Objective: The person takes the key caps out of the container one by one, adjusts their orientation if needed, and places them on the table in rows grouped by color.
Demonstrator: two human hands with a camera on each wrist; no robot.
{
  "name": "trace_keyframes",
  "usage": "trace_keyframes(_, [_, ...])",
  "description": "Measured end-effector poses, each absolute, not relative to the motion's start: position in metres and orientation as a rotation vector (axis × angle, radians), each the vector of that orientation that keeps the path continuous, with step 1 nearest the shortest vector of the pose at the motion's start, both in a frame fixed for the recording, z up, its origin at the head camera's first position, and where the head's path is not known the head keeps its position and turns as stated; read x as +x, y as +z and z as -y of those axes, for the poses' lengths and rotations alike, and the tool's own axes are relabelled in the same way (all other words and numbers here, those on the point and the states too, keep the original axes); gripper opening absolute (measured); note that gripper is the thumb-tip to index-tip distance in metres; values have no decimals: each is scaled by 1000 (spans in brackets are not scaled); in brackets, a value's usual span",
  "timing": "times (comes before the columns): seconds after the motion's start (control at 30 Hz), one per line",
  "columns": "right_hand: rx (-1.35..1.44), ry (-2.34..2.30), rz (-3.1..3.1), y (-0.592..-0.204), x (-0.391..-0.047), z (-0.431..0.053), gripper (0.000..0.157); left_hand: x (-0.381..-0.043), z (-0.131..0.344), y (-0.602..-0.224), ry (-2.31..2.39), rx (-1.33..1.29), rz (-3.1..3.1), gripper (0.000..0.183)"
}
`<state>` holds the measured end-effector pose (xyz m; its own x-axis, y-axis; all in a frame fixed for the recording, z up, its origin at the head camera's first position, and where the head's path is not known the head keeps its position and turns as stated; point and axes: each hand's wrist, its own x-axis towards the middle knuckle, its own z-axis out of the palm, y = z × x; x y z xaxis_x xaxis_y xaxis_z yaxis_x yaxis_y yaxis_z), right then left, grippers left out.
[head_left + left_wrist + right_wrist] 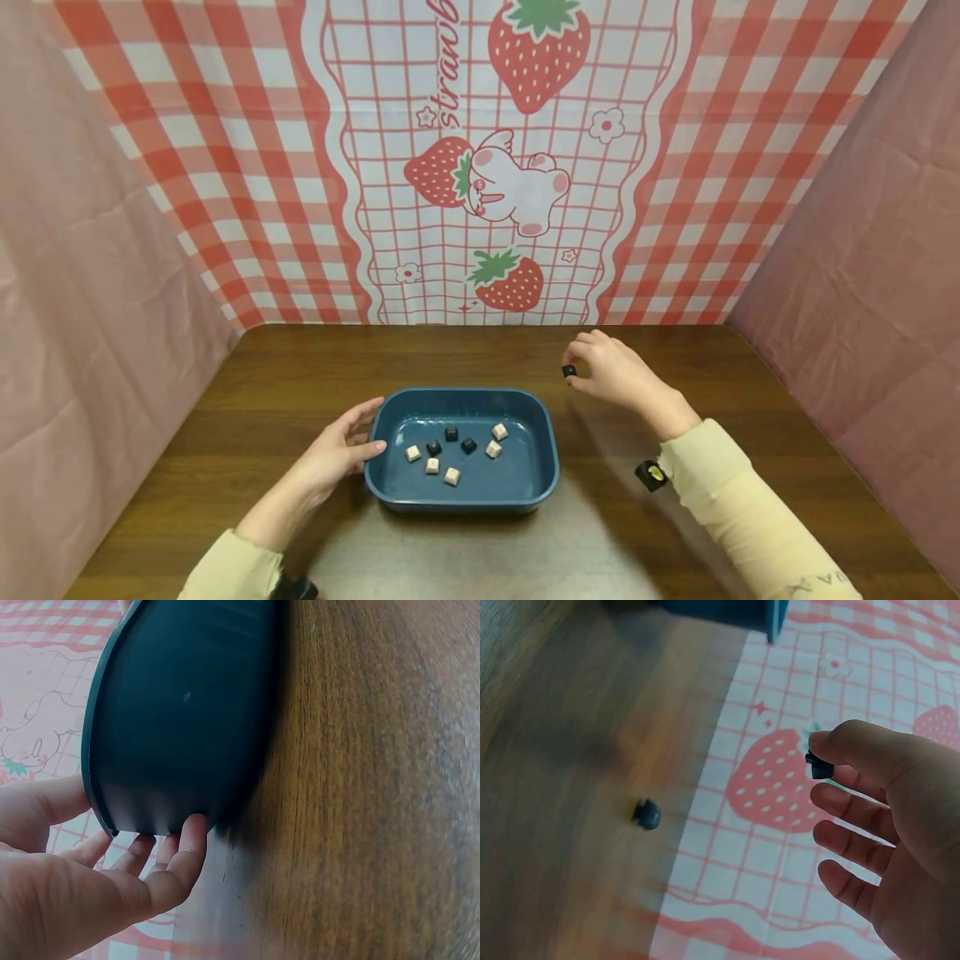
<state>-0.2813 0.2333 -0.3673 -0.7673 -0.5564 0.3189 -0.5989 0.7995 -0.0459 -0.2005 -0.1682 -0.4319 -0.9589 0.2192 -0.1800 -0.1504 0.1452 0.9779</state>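
My left hand (341, 450) grips the left end of a blue tray (551, 454), its thumb over the rim and its fingers against the outer wall. Inside the tray lie 3 black keycaps (452, 434) and several cream keycaps (452, 477), spread over the floor. Beyond the tray's back right corner, my right hand (618, 371) holds another black keycap (821, 766), pinched between thumb and index finger. Its other fingers are loosely bent and apart in the right wrist view. The left wrist view shows the tray's outer wall (180, 712) close up, fingertips at its lower edge.
A small dark piece (646, 815) lies on the wooden table (300, 367) in the right wrist view. A strawberry-print cloth (510, 208) hangs behind the table, with pink cloth (847, 208) at the sides. A black wrist device (651, 475) sits by the right sleeve.
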Motion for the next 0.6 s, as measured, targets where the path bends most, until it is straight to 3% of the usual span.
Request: trace_keyframes(0.6, [672,280,2791,-408,-306,-266,18,-198,168,-431,1905,101,-2129,63])
